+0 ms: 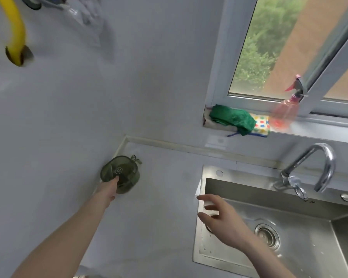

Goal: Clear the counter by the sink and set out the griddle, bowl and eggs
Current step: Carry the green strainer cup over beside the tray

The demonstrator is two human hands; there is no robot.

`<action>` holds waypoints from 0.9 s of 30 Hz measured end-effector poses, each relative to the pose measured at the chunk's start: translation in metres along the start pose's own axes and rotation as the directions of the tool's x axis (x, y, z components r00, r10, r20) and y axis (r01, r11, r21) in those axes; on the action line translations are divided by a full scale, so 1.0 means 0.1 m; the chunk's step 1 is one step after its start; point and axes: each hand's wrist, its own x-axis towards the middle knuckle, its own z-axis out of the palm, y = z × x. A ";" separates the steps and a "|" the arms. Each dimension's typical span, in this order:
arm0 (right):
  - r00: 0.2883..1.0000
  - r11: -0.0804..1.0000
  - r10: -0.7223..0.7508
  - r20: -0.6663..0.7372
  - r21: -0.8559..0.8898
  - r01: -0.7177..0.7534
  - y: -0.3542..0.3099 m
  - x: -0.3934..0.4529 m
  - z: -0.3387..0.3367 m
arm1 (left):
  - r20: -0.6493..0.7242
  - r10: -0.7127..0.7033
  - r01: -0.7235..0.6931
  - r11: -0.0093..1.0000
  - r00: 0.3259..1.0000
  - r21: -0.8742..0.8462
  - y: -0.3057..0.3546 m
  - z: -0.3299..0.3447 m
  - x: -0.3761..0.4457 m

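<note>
A dark green translucent lidded container (122,171) stands on the pale grey counter (165,197), close to the left wall. My left hand (109,190) reaches out to it and grips its near side; the fingers are mostly hidden behind the container. My right hand (219,213) hovers over the left rim of the steel sink (289,199), fingers spread and relaxed, holding nothing. No griddle, bowl or eggs are in view.
A chrome faucet (317,167) arches over the sink's back edge. On the window sill lie a green cloth (233,118), a spotted cloth (261,124) and a pink spray bottle (284,111). A yellow hose (16,35) hangs on the left wall.
</note>
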 end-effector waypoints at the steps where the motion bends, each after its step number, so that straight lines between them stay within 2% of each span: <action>1: 1.000 1.000 0.012 -0.011 -0.007 -0.012 0.00 0.03 0.02 | -0.009 -0.005 0.005 1.000 1.000 0.013 0.00 0.02 0.09; 5: 0.998 0.999 0.050 -0.040 -0.009 -0.050 0.02 0.13 0.07 | -0.009 0.104 -0.101 0.984 0.995 0.148 -0.01 0.10 0.23; 10: 0.992 0.993 0.120 -0.032 0.015 -0.120 0.06 0.30 0.18 | 0.246 0.089 -0.155 0.952 0.965 0.262 0.17 0.13 0.34; 14: 0.980 0.978 0.200 0.014 0.050 -0.200 0.08 0.49 0.31 | 0.431 0.075 -0.262 0.882 0.899 0.392 0.25 0.32 0.16; 18: 0.955 0.953 0.295 -0.016 0.071 -0.294 0.33 0.67 0.50 | 0.558 0.049 -0.345 0.830 0.828 0.439 0.15 0.67 -0.17; 24: 0.891 0.831 0.455 0.008 0.356 -0.427 0.62 0.59 0.78 | 0.685 -0.069 -0.338 0.831 0.726 0.442 -0.38 0.99 -0.61; 27: 0.862 0.759 0.500 0.076 0.441 -0.479 0.72 0.46 0.87 | 0.678 -0.084 -0.258 0.885 0.730 0.387 -0.66 0.99 -0.77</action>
